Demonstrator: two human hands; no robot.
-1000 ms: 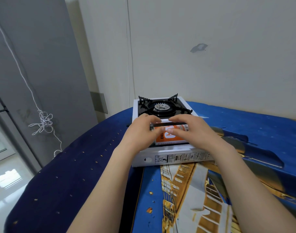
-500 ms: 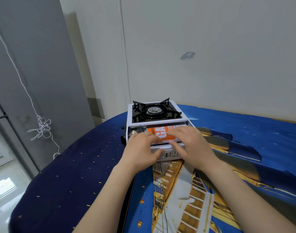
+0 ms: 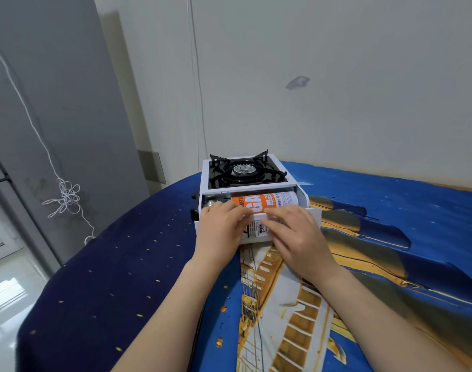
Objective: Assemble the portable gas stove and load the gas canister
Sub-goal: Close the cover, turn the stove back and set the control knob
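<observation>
Stove: white, centre of frame on the blue bed cover, near the wall
Canister: orange and white, lying sideways in the open near compartment
Left hand: fingers flat on compartment's front edge, gripping nothing
Right hand: likewise, just beside the left
Open room: bare cover left and right
</observation>
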